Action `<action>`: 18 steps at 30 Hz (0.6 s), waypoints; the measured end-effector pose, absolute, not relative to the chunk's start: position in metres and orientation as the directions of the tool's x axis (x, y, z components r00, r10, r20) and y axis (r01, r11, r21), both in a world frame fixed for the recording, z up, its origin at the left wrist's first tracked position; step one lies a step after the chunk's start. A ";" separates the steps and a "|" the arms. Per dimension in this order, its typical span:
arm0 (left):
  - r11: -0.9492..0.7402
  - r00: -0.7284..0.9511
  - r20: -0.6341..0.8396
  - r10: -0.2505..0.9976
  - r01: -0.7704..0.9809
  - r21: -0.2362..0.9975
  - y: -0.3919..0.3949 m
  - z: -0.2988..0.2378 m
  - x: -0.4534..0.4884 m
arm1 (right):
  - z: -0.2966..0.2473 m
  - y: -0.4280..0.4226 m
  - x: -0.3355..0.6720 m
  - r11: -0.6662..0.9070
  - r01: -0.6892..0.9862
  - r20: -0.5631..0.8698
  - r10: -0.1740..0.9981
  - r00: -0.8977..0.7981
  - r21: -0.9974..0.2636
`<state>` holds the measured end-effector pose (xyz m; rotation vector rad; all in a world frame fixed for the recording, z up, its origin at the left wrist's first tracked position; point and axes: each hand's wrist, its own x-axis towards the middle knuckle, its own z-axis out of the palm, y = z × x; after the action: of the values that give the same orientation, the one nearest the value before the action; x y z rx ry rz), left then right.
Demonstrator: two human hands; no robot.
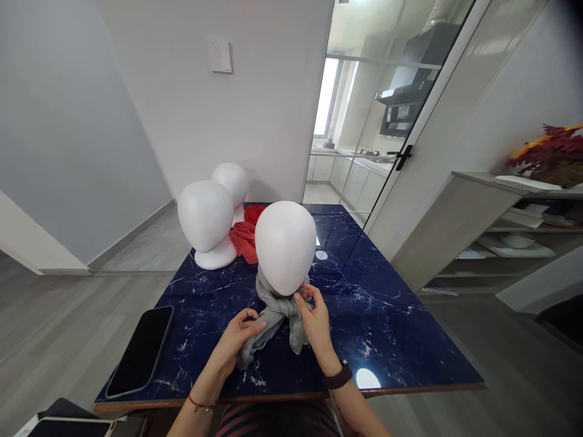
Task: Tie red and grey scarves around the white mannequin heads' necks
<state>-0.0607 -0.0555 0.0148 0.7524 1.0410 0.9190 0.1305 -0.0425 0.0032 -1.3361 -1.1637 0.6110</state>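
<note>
A white foam mannequin head (285, 246) stands on the dark blue marble table (392, 315) right in front of me, with a grey scarf (273, 312) tied round its neck. My left hand (239, 337) is closed on one hanging end of the scarf. My right hand (314, 318) pinches the scarf at the knot just under the head. A dark band sits on my right wrist and a red string on my left.
Two more white foam heads (206, 221) (231, 182) stand at the back left of the table, with a red cloth (245, 237) beside them. A black phone (141, 351) lies at the front left. A glass door (387, 139) and shelves (514, 224) are to the right.
</note>
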 end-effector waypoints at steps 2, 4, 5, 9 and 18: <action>0.339 0.230 -0.316 0.920 -0.068 0.938 -0.052 0.016 -0.066 | 0.006 -0.040 0.135 0.189 0.242 0.271 0.887 0.373 -0.952; 0.214 0.197 -0.242 0.950 0.150 0.965 -0.047 0.015 -0.072 | 0.007 -0.037 0.139 0.189 0.216 0.259 0.893 0.368 -0.958; 0.149 0.161 -0.195 0.968 0.262 0.954 -0.044 0.014 -0.075 | 0.008 -0.036 0.140 0.194 0.203 0.258 0.895 0.364 -0.960; 0.059 -0.057 -0.031 0.998 0.593 0.803 -0.034 0.010 -0.091 | 0.009 -0.029 0.148 0.224 0.182 0.280 0.874 0.396 -0.957; -0.003 -0.043 0.044 0.998 0.684 0.729 -0.028 0.011 -0.100 | 0.009 -0.028 0.152 0.189 0.130 0.229 0.849 0.475 -0.973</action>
<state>-0.0996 -0.0282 0.0109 1.7358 1.7768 0.8160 0.1523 -0.0284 0.0092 -1.3031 -0.9772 0.6394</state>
